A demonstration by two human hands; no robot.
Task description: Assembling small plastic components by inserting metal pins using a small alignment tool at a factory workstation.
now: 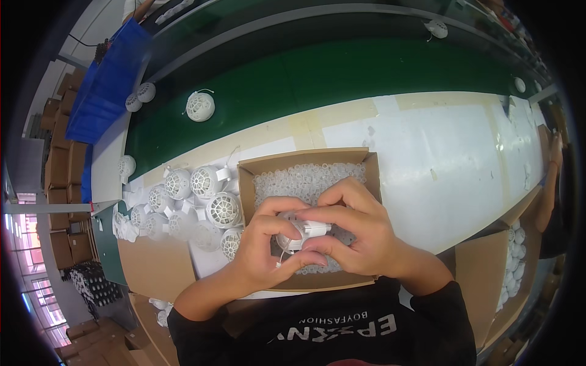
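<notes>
Between my two hands is a white round plastic housing with a squarish part [314, 229] sticking out toward the right. My left hand [265, 235] curls its fingers and thumb around the round side. From the right, my right hand [363, 229] pinches the squarish part between thumb and fingers. My fingers cover much of the housing. Directly beneath lies an open cardboard box [305, 158] filled with small translucent plastic rings [293, 181]. To the left of the box, several white ball-shaped housings with grilles [223, 210] are heaped together.
Beyond the white tabletop [439, 158] runs a green conveyor belt [262, 91] carrying a white grilled ball [200, 107]. A blue bin [110, 85] stands at the far left. At the right, another person's arm [549, 183] shows near a carton of white balls [514, 262].
</notes>
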